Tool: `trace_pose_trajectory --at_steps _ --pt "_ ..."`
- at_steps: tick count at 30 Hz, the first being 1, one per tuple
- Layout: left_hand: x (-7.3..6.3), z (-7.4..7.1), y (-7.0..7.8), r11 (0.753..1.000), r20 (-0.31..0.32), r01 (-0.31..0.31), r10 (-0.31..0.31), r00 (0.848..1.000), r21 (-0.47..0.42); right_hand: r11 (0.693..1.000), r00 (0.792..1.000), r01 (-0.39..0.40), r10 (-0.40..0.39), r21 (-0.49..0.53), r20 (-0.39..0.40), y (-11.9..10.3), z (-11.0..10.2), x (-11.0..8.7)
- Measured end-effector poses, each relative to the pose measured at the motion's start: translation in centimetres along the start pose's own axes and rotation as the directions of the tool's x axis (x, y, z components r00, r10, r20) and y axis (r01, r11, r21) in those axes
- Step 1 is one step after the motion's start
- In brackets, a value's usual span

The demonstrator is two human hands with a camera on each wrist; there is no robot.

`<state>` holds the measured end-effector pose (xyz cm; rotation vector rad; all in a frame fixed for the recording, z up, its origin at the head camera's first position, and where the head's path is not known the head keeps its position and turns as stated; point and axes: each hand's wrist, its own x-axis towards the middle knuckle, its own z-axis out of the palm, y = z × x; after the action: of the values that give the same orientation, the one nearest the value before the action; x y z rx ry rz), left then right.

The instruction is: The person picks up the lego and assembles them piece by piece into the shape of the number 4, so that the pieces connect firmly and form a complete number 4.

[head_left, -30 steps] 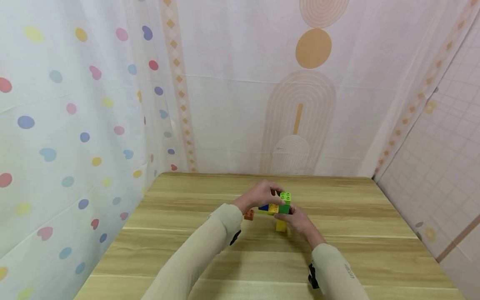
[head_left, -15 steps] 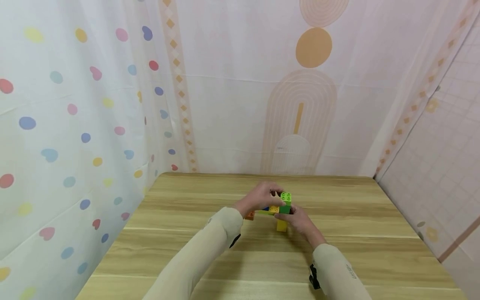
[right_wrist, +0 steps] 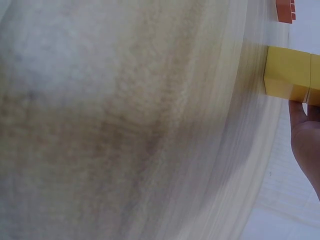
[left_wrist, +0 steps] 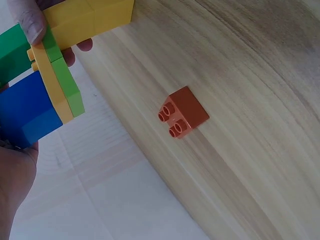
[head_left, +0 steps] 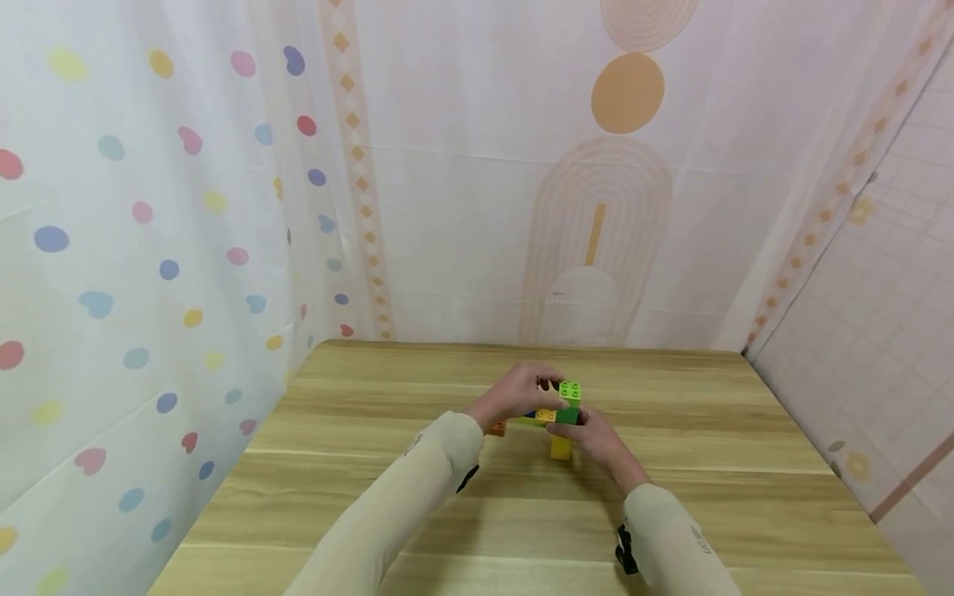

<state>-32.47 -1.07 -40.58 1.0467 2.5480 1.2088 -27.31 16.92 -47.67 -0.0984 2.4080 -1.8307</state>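
Observation:
A joined toy brick build stands over the table, held in both hands. Its light green brick [head_left: 570, 392] sits on a dark green one [head_left: 568, 412] at the top. Below are an orange-yellow plate [left_wrist: 52, 90], light green pieces [left_wrist: 68, 87] and a leg of yellow bricks [right_wrist: 287, 72]. My left hand [head_left: 519, 392] grips the build from the left, with its fingers about the blue brick [left_wrist: 30, 107]; some fingertips are hidden. My right hand [head_left: 599, 440] holds the build lower down from the right, thumb in front, fingers behind the yellow bricks.
A loose rust-orange brick [left_wrist: 186, 112] with a sloped shape lies on the wooden table [head_left: 417, 372], left of the build and partly behind my left wrist in the head view. A patterned curtain [head_left: 462, 248] hangs behind the table's far edge.
My left hand has dipped slightly, covering more of the blue brick and the rust-orange brick in the head view. The right hand keeps its hold, and the build stays almost in place.

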Motion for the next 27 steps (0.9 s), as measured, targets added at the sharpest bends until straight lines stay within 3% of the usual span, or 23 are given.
trace_pose_trajectory --at_steps 17,27 --pt "0.4 -0.1 0.5 0.999 0.000 0.047 -0.047 0.999 0.008 0.995 0.996 0.039 -0.031 -0.096 0.081 0.3 -1.4 0.0" --pt "0.1 0.0 0.3 1.000 0.005 0.023 -0.023 1.000 0.013 0.998 0.993 0.056 -0.055 -0.005 0.103 0.2 -2.7 -0.6"
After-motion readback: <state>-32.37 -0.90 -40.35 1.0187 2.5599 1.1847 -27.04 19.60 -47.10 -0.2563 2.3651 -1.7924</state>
